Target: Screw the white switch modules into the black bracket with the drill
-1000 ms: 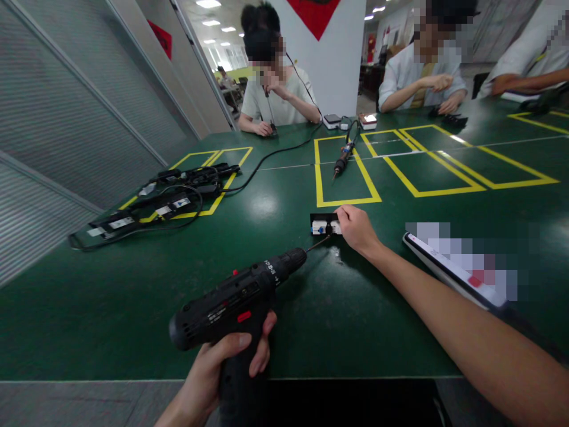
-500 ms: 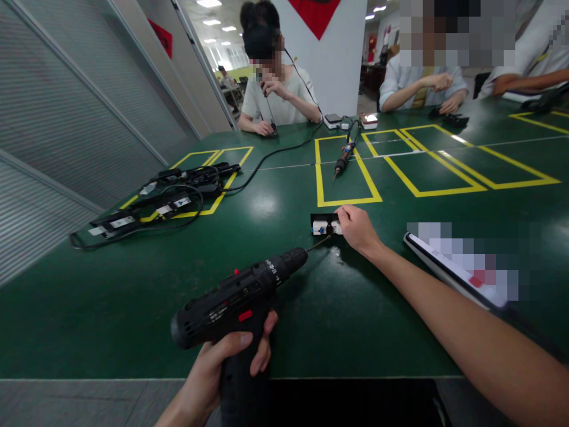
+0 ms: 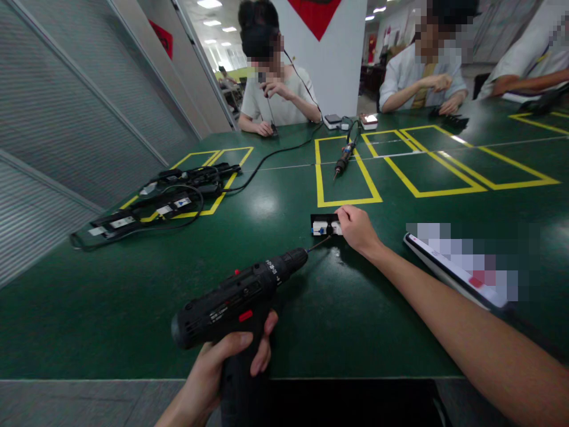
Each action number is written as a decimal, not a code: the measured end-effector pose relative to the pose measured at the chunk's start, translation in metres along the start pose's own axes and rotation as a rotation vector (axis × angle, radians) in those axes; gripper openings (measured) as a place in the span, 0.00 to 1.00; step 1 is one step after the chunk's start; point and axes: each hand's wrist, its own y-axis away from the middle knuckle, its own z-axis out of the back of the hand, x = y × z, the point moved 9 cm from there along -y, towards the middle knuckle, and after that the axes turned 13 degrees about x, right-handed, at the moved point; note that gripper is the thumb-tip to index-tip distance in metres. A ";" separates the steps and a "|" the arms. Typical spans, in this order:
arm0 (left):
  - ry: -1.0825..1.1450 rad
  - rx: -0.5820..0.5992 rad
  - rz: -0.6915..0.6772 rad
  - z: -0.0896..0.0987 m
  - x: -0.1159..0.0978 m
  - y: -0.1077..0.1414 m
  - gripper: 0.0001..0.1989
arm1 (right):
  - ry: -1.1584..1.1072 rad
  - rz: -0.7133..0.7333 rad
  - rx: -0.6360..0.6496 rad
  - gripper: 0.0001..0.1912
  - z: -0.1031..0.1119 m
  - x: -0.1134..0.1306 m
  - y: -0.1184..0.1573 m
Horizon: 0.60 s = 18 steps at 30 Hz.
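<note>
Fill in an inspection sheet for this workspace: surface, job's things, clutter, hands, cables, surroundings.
Surface: green table with yellow rectangles.
Job's things: power drill, its bit directed at a black-and-white part; contact unclear.
Clutter: black items piled left; device at right, partly blurred.
Hands: left hand holds the drill; right hand grips the part.
Cables: black cable crosses toward the far side.
Surroundings: people seated opposite.

Nothing can be read for certain. The black plastic pistol-grip drill bears white collar markings and white side lettering, all too small; a red diamond-shaped sign on the white pillar shows a cut-off dark mark.
</note>
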 end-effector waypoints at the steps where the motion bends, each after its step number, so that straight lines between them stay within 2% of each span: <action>1: 0.004 0.000 0.003 0.000 0.000 0.000 0.12 | 0.000 0.000 0.000 0.17 0.000 0.000 0.000; 18: 0.012 0.005 0.009 0.000 0.001 0.000 0.12 | -0.011 -0.002 -0.001 0.16 0.000 0.000 0.000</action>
